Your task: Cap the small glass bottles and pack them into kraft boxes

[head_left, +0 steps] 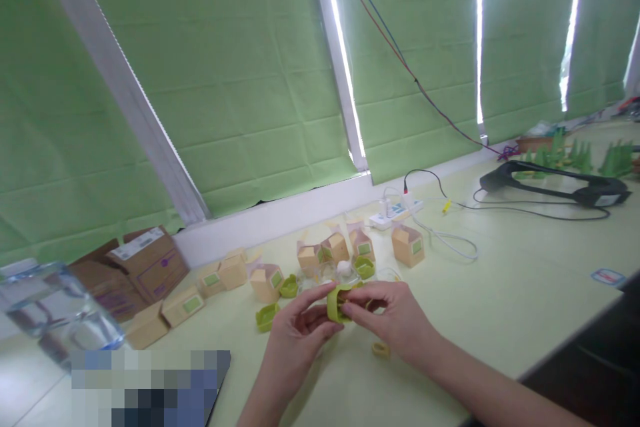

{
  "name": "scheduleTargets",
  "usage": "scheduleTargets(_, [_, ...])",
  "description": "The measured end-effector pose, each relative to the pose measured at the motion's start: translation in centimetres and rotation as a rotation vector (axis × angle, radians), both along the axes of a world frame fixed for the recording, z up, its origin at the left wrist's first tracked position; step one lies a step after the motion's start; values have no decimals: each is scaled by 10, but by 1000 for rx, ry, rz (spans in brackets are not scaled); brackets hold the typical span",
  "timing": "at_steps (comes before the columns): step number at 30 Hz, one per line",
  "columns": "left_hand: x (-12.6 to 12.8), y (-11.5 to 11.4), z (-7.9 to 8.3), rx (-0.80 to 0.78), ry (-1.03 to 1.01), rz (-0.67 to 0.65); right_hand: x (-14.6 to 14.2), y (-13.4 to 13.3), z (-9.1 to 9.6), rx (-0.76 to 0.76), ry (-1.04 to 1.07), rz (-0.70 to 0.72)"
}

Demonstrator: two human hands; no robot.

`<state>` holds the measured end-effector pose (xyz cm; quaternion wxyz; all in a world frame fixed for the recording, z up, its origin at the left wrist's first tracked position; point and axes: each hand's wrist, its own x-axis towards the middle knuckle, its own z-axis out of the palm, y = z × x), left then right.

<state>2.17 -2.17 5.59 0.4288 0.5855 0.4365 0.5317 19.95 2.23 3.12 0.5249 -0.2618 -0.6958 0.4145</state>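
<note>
My left hand (303,330) grips the left side of a small green plastic container (334,307), tilted just above the table. The fingers of my right hand (395,320) are closed on its right side, the tips partly inside the rim. Beyond the hands sit similar green containers: one (267,317) to the left, one (289,286) behind it and one (365,267) near several clear pieces (327,271). Under my right hand lies a small yellowish ring-shaped piece (381,349). What the right fingertips touch inside the container is hidden.
Several small tan boxes (407,245) stand along the back of the pale table (500,267). A large water bottle (55,310) and a brown carton (150,267) are at left. A white power strip (395,213), cables and a black frame-shaped device (555,183) lie toward the right.
</note>
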Motion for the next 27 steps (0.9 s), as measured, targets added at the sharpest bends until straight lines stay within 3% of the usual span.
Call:
scheduleTargets(4, [1,-1,3,1,30,14,2,-1,3,108,-55,-21])
scheduleTargets(10, [4,-2,1,21,115,2,5,2,3,100,-135,-42])
scheduleTargets(18, [4,-3,1,74,121,15,9,0,7,269,-172,-113])
scheduleTargets(21, [6,-3,2,80,106,32,8,-2,9,233,-120,-123])
scheduleTargets(27, [11,-3,2,109,57,-2,3,-5,9,21,40,-124])
